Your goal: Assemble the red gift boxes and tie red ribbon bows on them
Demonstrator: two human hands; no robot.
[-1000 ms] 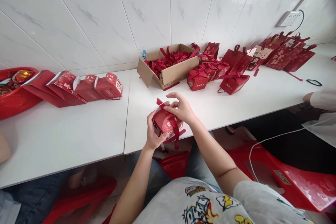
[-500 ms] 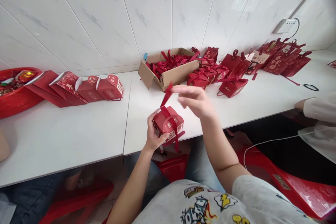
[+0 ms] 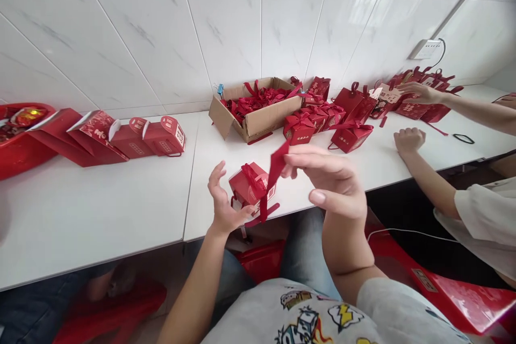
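A small red gift box (image 3: 245,185) with printed lettering sits near the table's front edge, a ribbon laid across its top. My left hand (image 3: 224,205) is open at the box's left side, fingers spread off it and the thumb by its lower front. In front of and above the box's right side, my right hand (image 3: 328,177) pinches a raised end of the red ribbon (image 3: 277,164) between its fingertips, the thumb standing apart. Another ribbon end hangs down the box's front.
Behind stands a cardboard box (image 3: 274,113) of red ribbons. Several bow-tied red boxes (image 3: 299,128) and red bags (image 3: 355,102) stand to its right. Leftward are open red boxes (image 3: 163,137) and a red basin (image 3: 24,145). A co-worker's hands (image 3: 409,140) are at the right.
My left hand has loosened from the box and spread its fingers. My right hand has come nearer and to the right, drawing the ribbon end along. The co-worker's hands have entered at right.
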